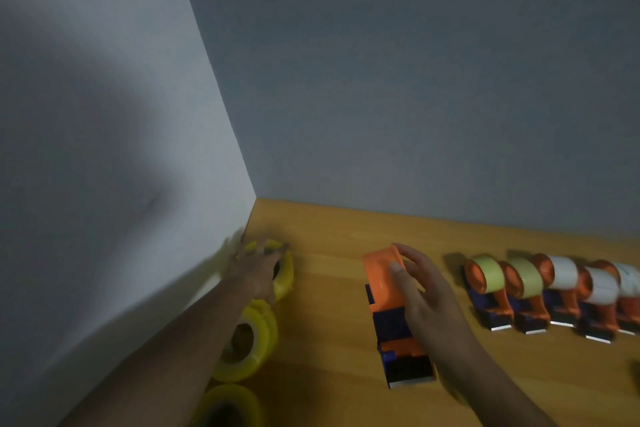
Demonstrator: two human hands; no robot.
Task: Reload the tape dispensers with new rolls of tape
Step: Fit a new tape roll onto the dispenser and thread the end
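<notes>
Motion blur smears the left hand (258,265) over the farthest yellow tape roll (282,274), so whether its fingers actually grip cannot be told. The nearest yellow roll (228,406) is cut off by the bottom edge, and the last loaded orange-and-blue tape dispenser (628,298) by the right edge (as is a dark object (635,371) below it, too little shown to identify).

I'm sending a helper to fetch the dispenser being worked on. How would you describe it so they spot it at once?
On the wooden table in the corner of the room, look left of the row of loaded dispensers and right of the yellow tape rolls. The orange and blue dispenser lies alone under the right hand, with no roll on it.
</notes>
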